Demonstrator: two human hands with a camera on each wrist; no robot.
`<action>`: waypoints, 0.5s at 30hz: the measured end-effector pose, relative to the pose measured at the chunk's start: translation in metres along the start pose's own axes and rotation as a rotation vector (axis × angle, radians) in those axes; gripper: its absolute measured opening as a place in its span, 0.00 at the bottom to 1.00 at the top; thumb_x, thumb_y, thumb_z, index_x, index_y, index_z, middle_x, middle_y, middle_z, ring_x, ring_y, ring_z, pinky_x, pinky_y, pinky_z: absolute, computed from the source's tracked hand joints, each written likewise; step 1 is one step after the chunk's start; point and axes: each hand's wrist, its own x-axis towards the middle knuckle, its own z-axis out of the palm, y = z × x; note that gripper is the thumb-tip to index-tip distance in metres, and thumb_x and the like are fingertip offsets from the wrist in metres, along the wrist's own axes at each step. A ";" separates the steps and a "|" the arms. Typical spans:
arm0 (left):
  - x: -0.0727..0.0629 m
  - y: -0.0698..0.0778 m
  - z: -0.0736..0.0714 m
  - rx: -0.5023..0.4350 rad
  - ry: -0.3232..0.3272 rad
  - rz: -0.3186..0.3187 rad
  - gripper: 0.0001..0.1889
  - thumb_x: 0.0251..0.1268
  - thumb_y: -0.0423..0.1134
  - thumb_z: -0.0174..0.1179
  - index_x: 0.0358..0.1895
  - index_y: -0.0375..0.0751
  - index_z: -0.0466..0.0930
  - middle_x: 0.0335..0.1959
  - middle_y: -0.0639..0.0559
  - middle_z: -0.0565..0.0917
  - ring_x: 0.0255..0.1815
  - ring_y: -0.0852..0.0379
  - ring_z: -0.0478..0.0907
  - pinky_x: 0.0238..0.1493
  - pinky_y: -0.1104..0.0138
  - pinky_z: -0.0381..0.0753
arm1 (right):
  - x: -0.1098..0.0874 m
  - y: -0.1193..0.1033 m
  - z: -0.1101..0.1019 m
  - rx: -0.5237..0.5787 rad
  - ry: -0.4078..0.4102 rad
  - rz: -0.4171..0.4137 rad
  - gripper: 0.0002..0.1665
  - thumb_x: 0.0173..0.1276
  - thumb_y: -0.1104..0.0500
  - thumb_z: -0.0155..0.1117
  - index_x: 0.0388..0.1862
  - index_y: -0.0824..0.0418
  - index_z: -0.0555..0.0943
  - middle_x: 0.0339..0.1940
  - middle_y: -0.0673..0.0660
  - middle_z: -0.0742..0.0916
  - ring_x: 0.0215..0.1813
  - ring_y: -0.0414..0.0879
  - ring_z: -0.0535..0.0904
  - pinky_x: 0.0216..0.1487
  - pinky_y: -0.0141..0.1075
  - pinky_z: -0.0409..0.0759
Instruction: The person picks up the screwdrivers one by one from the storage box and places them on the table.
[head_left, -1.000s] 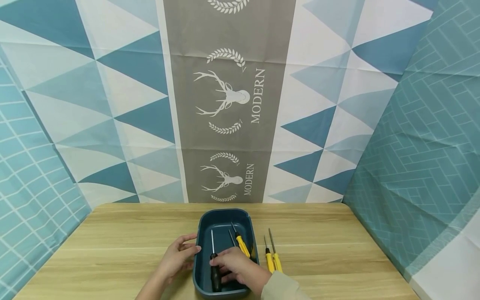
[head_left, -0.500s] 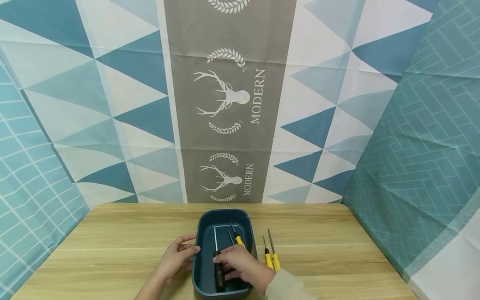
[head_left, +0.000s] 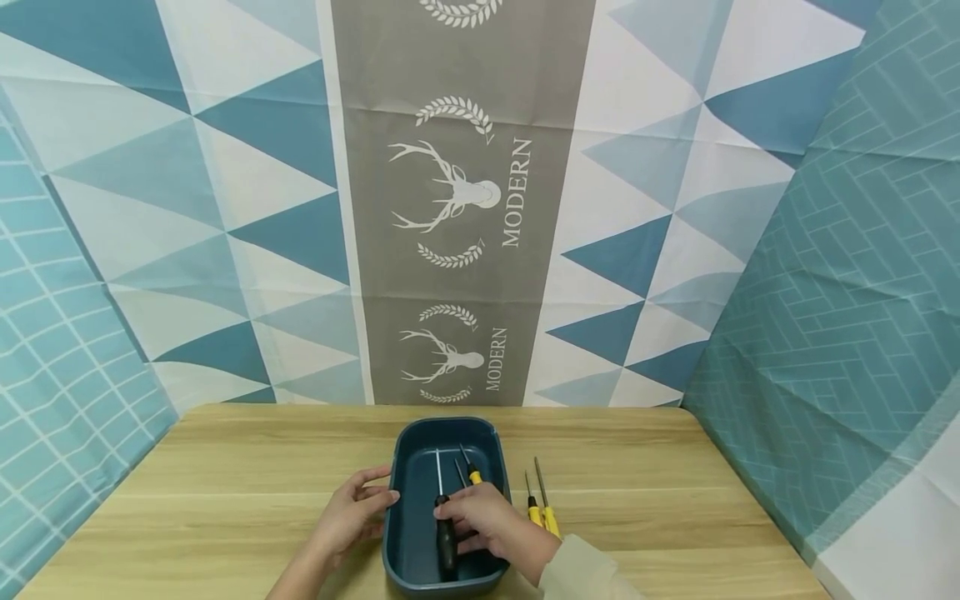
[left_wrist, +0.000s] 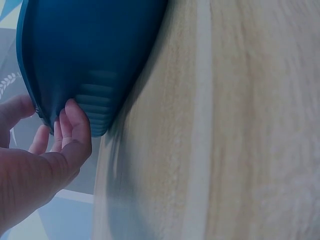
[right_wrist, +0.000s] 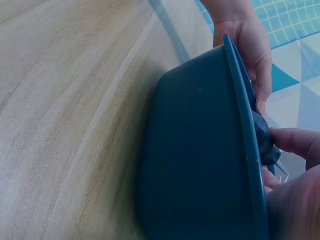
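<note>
A blue tray (head_left: 398, 533) sits on the wooden table, its long sides running away from me. My left hand (head_left: 356, 510) holds its left side, thumb at the rim and fingers against the outer wall. Inside the tray, my right hand (head_left: 491, 518) grips a black-handled screwdriver (head_left: 446, 546) by the handle, its thin shaft pointing to the far end. The right wrist view shows the black handle (right_wrist: 265, 137) just past the tray's rim (right_wrist: 245, 120). A yellow-and-black screwdriver (head_left: 473, 472) lies farther right in the tray, partly hidden by my right hand, with another thin shaft (head_left: 460, 473) beside it.
Two yellow-handled screwdrivers (head_left: 543, 512) lie on the wooden table (head_left: 645, 500) right of the tray, tips pointing away. A patterned cloth wall (head_left: 457, 275) rises behind the table's far edge, with tiled-print cloths at both sides.
My right hand has shifted the black-handled screwdriver a little to the right within the tray, toward the other screwdrivers. The left hand has stayed at the tray's left side.
</note>
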 end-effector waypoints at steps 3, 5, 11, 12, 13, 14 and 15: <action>-0.001 0.000 0.000 -0.005 -0.010 0.001 0.29 0.62 0.38 0.59 0.64 0.33 0.62 0.52 0.33 0.76 0.38 0.53 0.80 0.35 0.58 0.82 | -0.001 0.001 0.000 0.003 0.002 -0.012 0.19 0.58 0.59 0.66 0.46 0.67 0.78 0.34 0.58 0.84 0.34 0.45 0.81 0.39 0.46 0.84; -0.002 0.000 -0.001 -0.006 -0.013 -0.002 0.29 0.62 0.38 0.59 0.65 0.33 0.62 0.53 0.33 0.76 0.38 0.52 0.81 0.35 0.58 0.82 | -0.001 0.001 -0.001 0.004 0.006 -0.019 0.20 0.58 0.59 0.66 0.47 0.68 0.78 0.34 0.58 0.84 0.34 0.45 0.81 0.38 0.46 0.84; -0.001 -0.001 -0.001 -0.003 -0.009 -0.007 0.29 0.62 0.39 0.59 0.64 0.33 0.62 0.51 0.35 0.77 0.37 0.53 0.80 0.34 0.59 0.82 | -0.002 -0.001 -0.005 0.017 0.021 -0.035 0.24 0.58 0.59 0.67 0.51 0.70 0.76 0.36 0.58 0.84 0.35 0.46 0.81 0.38 0.47 0.84; -0.001 -0.001 -0.001 -0.003 -0.010 -0.008 0.29 0.62 0.39 0.59 0.64 0.33 0.62 0.51 0.35 0.77 0.37 0.53 0.80 0.34 0.59 0.82 | -0.002 -0.001 -0.006 0.019 0.020 -0.037 0.24 0.58 0.59 0.67 0.51 0.70 0.76 0.36 0.58 0.84 0.35 0.46 0.81 0.38 0.47 0.84; 0.000 -0.001 -0.001 -0.002 -0.010 -0.008 0.29 0.62 0.39 0.59 0.64 0.33 0.62 0.51 0.35 0.77 0.37 0.53 0.80 0.35 0.58 0.82 | -0.003 -0.001 -0.007 0.020 0.019 -0.041 0.24 0.58 0.59 0.67 0.51 0.70 0.76 0.36 0.58 0.85 0.35 0.46 0.81 0.38 0.47 0.84; 0.000 -0.001 -0.001 -0.002 -0.010 -0.009 0.29 0.63 0.39 0.59 0.64 0.33 0.62 0.51 0.35 0.77 0.37 0.53 0.80 0.35 0.58 0.82 | -0.003 -0.002 -0.008 0.021 0.018 -0.043 0.25 0.58 0.59 0.67 0.51 0.70 0.75 0.36 0.58 0.85 0.35 0.46 0.81 0.38 0.47 0.84; 0.000 -0.001 -0.001 0.000 -0.009 -0.011 0.28 0.63 0.39 0.59 0.64 0.34 0.63 0.52 0.35 0.77 0.37 0.52 0.80 0.35 0.58 0.82 | -0.004 -0.002 -0.009 0.020 0.017 -0.045 0.25 0.58 0.58 0.67 0.52 0.70 0.75 0.36 0.58 0.85 0.35 0.46 0.81 0.38 0.46 0.84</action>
